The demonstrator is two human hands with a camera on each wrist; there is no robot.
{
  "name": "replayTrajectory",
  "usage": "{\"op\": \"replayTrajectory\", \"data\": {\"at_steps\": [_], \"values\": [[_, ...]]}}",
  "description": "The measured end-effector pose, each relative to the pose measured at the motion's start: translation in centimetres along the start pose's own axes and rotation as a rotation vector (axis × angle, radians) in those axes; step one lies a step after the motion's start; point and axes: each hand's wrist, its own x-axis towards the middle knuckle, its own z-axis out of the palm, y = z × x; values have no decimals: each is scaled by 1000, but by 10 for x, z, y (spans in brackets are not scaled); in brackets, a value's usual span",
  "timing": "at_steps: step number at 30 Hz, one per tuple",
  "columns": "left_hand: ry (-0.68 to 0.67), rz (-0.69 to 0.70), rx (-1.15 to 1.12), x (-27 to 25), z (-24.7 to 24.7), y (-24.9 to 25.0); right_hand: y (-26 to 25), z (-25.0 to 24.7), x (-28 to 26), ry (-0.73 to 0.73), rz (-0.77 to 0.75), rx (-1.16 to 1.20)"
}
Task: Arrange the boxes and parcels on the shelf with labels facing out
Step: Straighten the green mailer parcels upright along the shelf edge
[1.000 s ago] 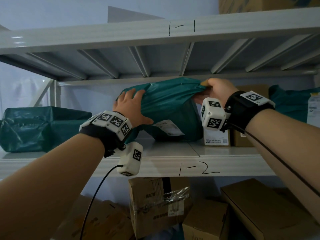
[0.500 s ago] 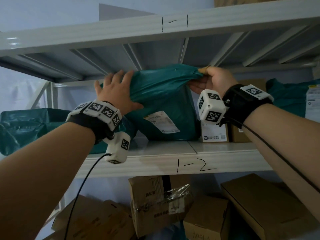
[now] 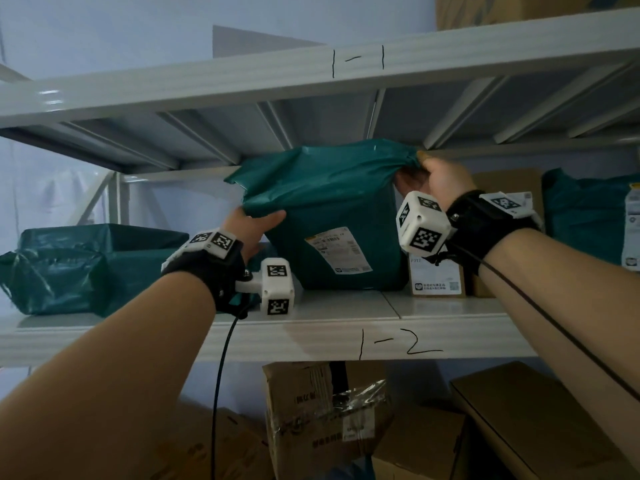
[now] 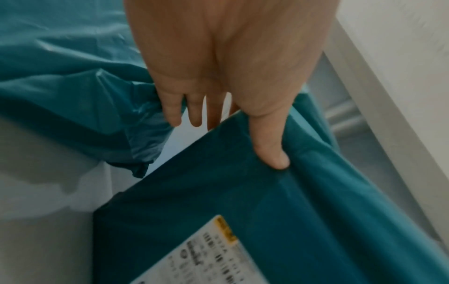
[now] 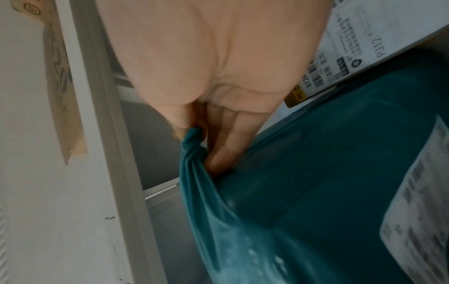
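A teal plastic parcel (image 3: 332, 216) stands upright on the middle shelf (image 3: 346, 337) marked 1-2, its white label (image 3: 341, 251) facing out. My left hand (image 3: 256, 225) holds its upper left flap, thumb on the front (image 4: 272, 151) and fingers behind. My right hand (image 3: 436, 178) pinches the bunched top right corner (image 5: 192, 146) just under the upper shelf. The label also shows in the left wrist view (image 4: 194, 255).
Another teal parcel (image 3: 86, 265) lies on the shelf to the left. A brown box with a white label (image 3: 438, 278) stands right of the held parcel, with a further teal parcel (image 3: 588, 216) beyond. The upper shelf (image 3: 311, 84) hangs close overhead. Cardboard boxes (image 3: 325, 420) fill the space below.
The parcel has been tipped up from leaning to standing, with its label turned more squarely forward. My left hand slid from the top down to the left flap; the right hand kept its pinch.
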Motion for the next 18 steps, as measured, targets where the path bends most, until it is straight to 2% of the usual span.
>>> {"op": "replayTrajectory", "data": {"at_steps": [2, 5, 9, 12, 14, 16, 18], "values": [[84, 79, 92, 1, 5, -2, 3, -6, 1, 49, -8, 14], [98, 86, 60, 0, 15, -3, 2, -9, -3, 96, -55, -190], [-9, -88, -178, 4, 24, -2, 13, -25, -4, 63, -41, -802], [-49, -99, -176, 3, 28, 0, 23, -38, -5, -110, 11, -1200], [-38, -77, -162, 1, 32, 1, 28, -40, -7, -147, -16, -1317], [0, -27, -123, 0, 36, 2, 30, -41, -6, -101, -115, -1477], [54, 76, -58, -1, 39, 7, 28, -42, -6, -23, -178, -1507]]}}
